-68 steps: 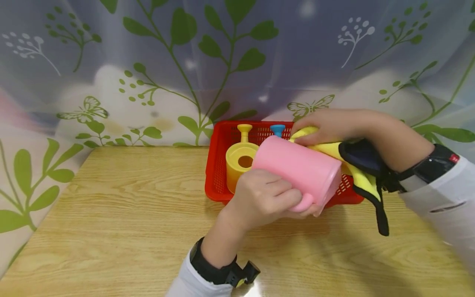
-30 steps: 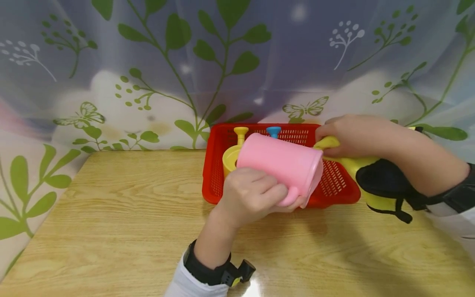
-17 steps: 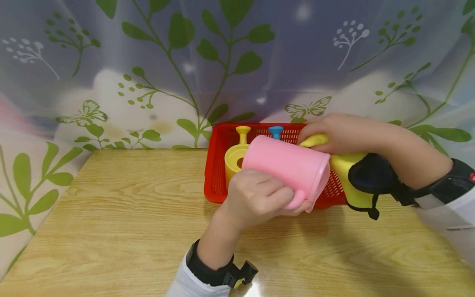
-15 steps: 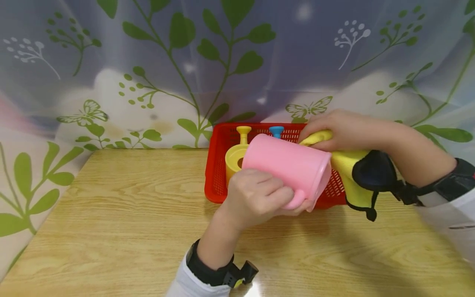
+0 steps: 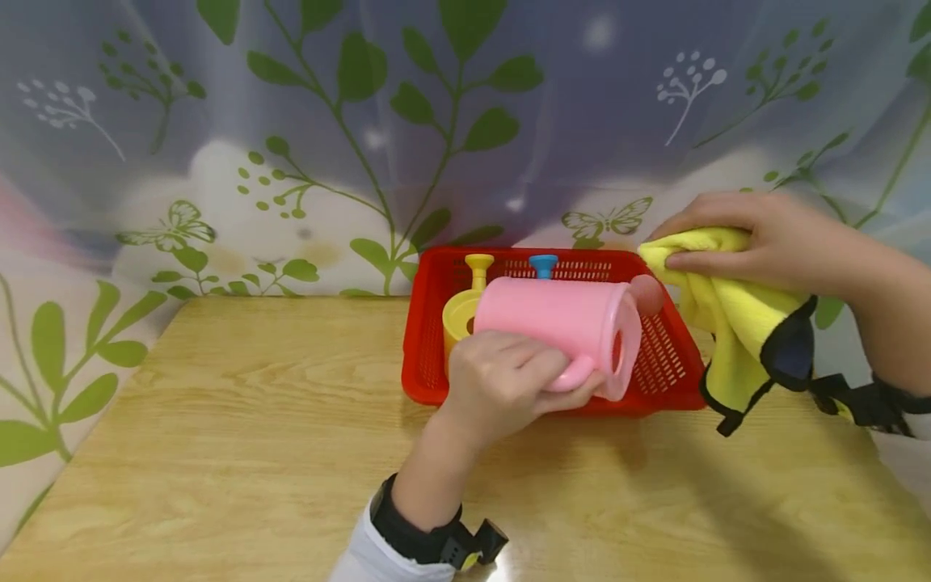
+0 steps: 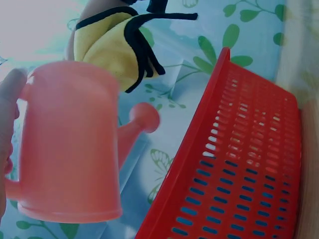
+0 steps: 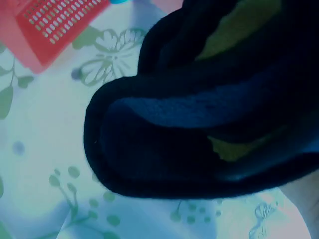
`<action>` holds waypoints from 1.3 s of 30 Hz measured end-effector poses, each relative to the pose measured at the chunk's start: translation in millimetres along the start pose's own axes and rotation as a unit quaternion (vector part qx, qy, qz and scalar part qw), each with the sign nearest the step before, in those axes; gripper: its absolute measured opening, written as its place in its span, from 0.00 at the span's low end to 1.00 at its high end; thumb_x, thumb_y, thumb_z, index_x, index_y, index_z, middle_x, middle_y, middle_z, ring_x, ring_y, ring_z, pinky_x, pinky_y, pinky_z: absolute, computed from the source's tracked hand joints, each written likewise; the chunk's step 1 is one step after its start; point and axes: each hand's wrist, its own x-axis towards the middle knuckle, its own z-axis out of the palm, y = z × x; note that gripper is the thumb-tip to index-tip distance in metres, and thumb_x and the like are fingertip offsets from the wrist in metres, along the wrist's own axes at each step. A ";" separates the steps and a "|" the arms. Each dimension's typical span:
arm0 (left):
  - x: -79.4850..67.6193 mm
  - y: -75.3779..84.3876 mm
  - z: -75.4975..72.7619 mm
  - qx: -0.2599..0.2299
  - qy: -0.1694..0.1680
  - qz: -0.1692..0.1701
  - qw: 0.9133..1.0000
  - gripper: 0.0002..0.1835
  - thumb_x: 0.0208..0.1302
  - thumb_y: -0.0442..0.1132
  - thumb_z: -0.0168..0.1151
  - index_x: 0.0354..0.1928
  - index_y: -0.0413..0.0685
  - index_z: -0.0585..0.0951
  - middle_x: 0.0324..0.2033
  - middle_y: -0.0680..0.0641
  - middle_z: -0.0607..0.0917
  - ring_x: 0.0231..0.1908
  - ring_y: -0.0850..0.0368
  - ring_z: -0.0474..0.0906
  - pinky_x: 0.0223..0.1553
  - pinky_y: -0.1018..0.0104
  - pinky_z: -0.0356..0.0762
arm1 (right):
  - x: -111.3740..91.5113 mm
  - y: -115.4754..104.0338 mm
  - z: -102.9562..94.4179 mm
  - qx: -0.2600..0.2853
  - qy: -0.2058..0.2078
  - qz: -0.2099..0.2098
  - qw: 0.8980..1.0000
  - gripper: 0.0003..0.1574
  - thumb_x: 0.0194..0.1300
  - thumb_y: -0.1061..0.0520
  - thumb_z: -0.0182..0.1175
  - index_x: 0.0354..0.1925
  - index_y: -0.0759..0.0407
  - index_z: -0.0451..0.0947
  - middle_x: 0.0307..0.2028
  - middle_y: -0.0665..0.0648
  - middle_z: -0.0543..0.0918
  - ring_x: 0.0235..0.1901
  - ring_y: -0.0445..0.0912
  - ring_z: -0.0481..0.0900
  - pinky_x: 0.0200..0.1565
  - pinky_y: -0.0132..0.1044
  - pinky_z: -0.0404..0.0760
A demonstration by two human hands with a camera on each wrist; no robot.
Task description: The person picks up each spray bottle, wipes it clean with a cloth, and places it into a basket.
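A pink watering can (image 5: 545, 311) lies tipped on its side in the air above the red basket, its opening to the right. My left hand (image 5: 502, 384) grips it by the handle, fingers curled round. The can's round sprinkler head (image 6: 145, 117) shows beyond its body in the left wrist view. To the right of the can, my right hand (image 5: 771, 242) pinches a folded yellow cloth (image 5: 727, 315) with black edging. The cloth hangs apart from the can. In the right wrist view the dark part of the cloth (image 7: 159, 149) fills much of the picture and hides the fingers.
The red slotted basket (image 5: 414, 356) stands against the patterned curtain (image 5: 291, 97) at the back of the wooden table (image 5: 240, 420). Inside are a yellow watering can (image 5: 458, 311) and a blue spout (image 5: 543, 265); the pink can hides the rest of the blue piece.
My right hand has drawn the yellow cloth away from the pink can, to the right and up, uncovering the sprinkler head. The left hand has turned the can slightly, so its opening shows more.
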 end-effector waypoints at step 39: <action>-6.2 48.4 77.1 -0.545 -0.248 -0.420 0.682 0.12 0.70 0.39 0.41 0.50 0.42 0.67 0.37 0.44 0.74 0.37 0.62 0.69 0.41 0.75 0.73 | -61.0 68.6 19.5 -0.045 -0.001 0.263 0.964 0.36 0.62 0.35 0.51 0.55 0.62 0.68 0.35 0.70 0.74 0.28 0.55 0.68 0.26 0.40 0.62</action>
